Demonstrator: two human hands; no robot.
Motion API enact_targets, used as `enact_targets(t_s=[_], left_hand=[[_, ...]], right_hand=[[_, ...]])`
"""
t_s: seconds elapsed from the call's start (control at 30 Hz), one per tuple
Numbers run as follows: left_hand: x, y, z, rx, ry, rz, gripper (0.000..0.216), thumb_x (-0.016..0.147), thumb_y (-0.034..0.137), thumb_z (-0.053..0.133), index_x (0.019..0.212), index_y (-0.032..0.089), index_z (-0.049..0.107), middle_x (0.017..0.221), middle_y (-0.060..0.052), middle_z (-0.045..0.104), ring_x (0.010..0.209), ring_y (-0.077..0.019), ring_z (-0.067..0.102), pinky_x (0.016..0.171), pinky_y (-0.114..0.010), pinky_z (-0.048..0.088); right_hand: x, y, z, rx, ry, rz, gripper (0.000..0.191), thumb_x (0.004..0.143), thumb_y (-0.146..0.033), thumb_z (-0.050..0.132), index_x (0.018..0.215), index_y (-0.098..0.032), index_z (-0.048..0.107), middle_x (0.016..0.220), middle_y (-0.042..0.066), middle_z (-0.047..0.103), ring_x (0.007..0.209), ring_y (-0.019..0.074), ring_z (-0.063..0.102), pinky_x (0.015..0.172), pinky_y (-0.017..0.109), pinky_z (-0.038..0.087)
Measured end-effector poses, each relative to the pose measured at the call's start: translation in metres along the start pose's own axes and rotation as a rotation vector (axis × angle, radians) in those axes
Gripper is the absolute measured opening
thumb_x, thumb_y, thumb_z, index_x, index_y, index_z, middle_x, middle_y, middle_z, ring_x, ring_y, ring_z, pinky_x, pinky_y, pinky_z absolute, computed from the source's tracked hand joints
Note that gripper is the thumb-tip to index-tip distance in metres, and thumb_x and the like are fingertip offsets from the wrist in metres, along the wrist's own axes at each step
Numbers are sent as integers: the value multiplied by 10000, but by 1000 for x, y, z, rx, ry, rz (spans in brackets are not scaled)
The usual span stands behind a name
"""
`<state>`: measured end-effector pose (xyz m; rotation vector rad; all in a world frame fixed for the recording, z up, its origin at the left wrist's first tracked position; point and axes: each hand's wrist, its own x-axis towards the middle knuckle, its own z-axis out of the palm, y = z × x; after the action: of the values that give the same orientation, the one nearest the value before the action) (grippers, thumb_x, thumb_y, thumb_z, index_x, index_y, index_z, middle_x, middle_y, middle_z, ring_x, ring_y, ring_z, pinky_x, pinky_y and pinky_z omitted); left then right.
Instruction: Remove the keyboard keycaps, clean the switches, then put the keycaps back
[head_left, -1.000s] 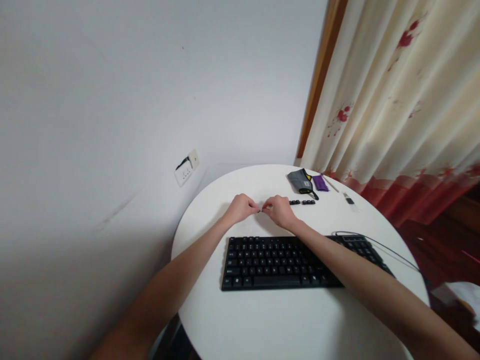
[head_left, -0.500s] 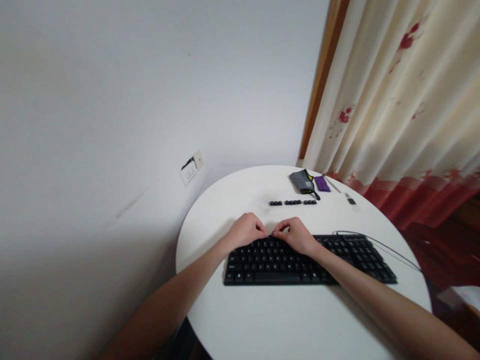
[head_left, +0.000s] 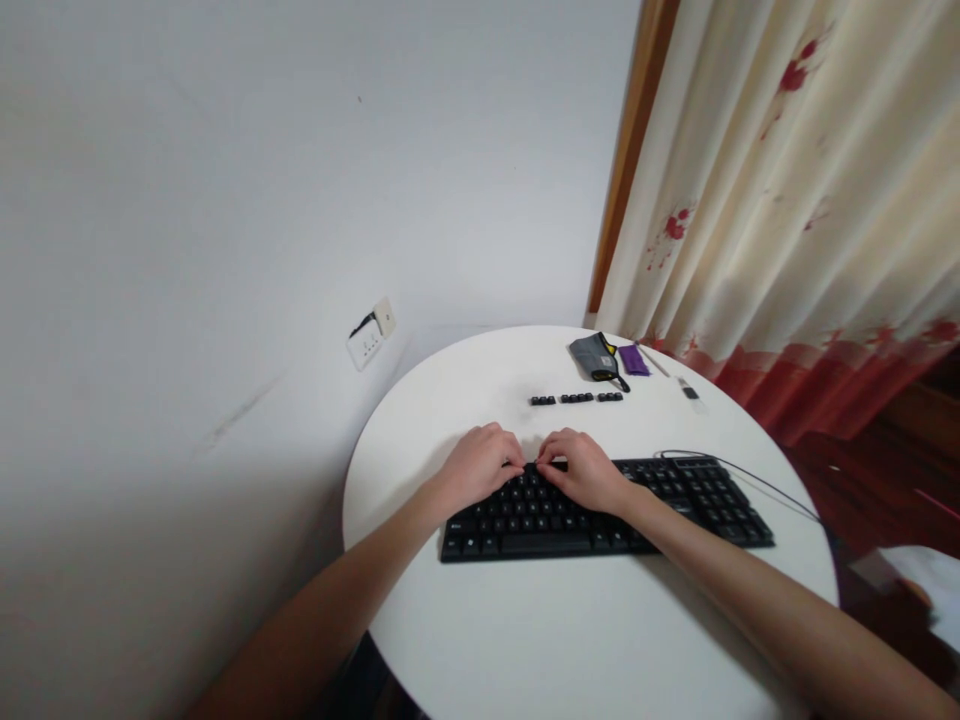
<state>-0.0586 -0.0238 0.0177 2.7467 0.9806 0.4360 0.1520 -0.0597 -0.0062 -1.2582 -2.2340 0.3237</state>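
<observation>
A black keyboard [head_left: 546, 543] lies on the round white table [head_left: 480, 620], its left part in front of me. My left hand [head_left: 480, 463] bends over its back edge with thumb and forefinger pressed together at the top row. Close beside it on the right, my right hand [head_left: 585, 470] has its fingertips brought together at the same row, forearm crossing the keyboard's right half. Anything pinched in either hand is too small to make out. Beyond the hands, several loose black keycaps [head_left: 577, 398] stand in a line of three groups.
Farther back lie a grey pouch [head_left: 595, 357], a purple cloth packet [head_left: 634, 360] and a small brush-like item [head_left: 688, 392]. The keyboard's cable [head_left: 750, 472] runs off the right edge. A wall with a socket [head_left: 365, 345] borders the left, a curtain [head_left: 735, 220] the right.
The whole view has shifted a little, so keyboard and table appear slightly farther left and higher. Both hands stay at the keyboard's top row, with only slight finger movement.
</observation>
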Motion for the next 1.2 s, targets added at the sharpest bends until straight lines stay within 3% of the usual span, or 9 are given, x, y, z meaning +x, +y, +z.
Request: enact_targets(t_s=[0.2,0.33,0.47,0.73,0.83,0.97,1.1,1.2], left_hand=[[4,-6,-3,-47,-41,12,117,860,264,677,807,215,768,951,-27,726,905,-198,638,837,-289,455],[40,-25,4,-105,29,-185,125,851,267,675,865,205,782,879,-33,758,832,-187,681,800,-268,489],[85,-49,14,-74,101,-282,247,821,244,704,1052,176,761,1023,-82,761,907,-220,695,850,-297,501],[132,-71,35,-52,107,-291,202,796,170,684,961,207,795,943,-65,775,904,-221,703,844,-289,501],[135,-70,34,-56,91,-281,187,777,122,661,855,209,807,866,-64,776,874,-220,701,817,-288,492],[124,-61,23,-79,97,-285,147,785,182,661,806,198,805,799,-64,767,789,-216,687,754,-294,478],[97,-37,15,-152,78,-262,158,807,260,657,825,208,805,796,-38,771,735,-180,675,682,-256,456],[73,-14,14,-236,32,-246,169,802,288,664,823,202,809,778,-33,773,686,-163,668,619,-238,436]], right_hand=[[-1,-2,-9,-88,-50,-30,227,935,-281,578,790,-201,732,971,54,700,940,204,589,851,327,421],[23,24,-14,-148,11,93,113,903,-230,628,906,-207,739,1003,33,713,942,177,612,866,278,431],[59,58,-16,-269,98,225,177,881,-201,653,1040,-176,728,1085,92,707,1044,241,577,906,330,402],[103,79,-2,-364,32,212,128,861,-179,657,900,-201,776,951,122,732,1055,280,555,913,406,316],[106,78,0,-354,28,187,153,858,-134,633,836,-184,776,897,129,733,1032,278,562,922,428,286],[96,68,-8,-297,78,170,145,868,-146,636,822,-188,767,923,107,742,1057,271,563,942,423,279],[62,55,-20,-202,137,184,98,872,-222,666,857,-201,760,937,59,754,975,225,620,888,349,365],[30,46,-23,29,144,207,81,842,-220,690,811,-190,759,853,29,763,834,180,663,799,280,430]])
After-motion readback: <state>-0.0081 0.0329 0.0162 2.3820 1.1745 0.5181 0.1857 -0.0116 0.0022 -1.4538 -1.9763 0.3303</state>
